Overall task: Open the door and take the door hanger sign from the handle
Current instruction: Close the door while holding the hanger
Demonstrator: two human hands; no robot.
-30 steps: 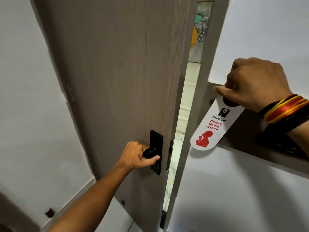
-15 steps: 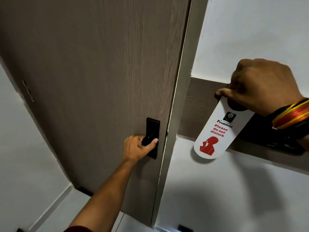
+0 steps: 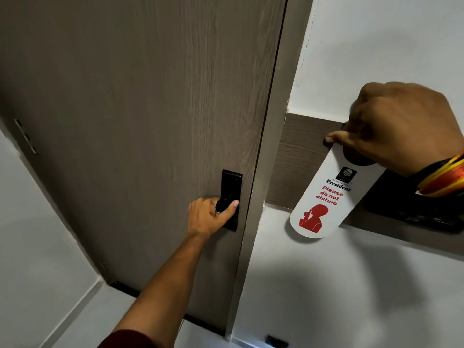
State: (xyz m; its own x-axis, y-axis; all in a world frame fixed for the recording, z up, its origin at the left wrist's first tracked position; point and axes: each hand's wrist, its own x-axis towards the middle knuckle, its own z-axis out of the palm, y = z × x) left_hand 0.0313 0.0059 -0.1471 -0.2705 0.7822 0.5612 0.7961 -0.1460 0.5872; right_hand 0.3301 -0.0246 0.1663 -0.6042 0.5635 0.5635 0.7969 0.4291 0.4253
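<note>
The brown wood-grain door (image 3: pixel 140 109) stands closed against its grey frame (image 3: pixel 266 172). My left hand (image 3: pixel 209 217) is wrapped around the black door handle (image 3: pixel 227 202), which sits on a black backplate. To the right of the frame, my right hand (image 3: pixel 399 126) pinches the top of a white door hanger sign (image 3: pixel 326 199) printed with "Please do not disturb" in red and a red figure. The sign hangs free in front of the wall, apart from the handle. Red, yellow and black bands circle my right wrist.
A brown wood panel strip (image 3: pixel 301 156) runs across the white wall (image 3: pixel 351 285) to the right of the frame. A black wall-mounted device (image 3: pixel 411 212) sits behind my right wrist. Door hinges (image 3: pixel 26 136) show at the left edge. A small black item (image 3: pixel 276 340) lies at the floor.
The door swung from ajar to fully closed, my left hand staying on the handle. My right hand kept hold of the sign and barely moved.
</note>
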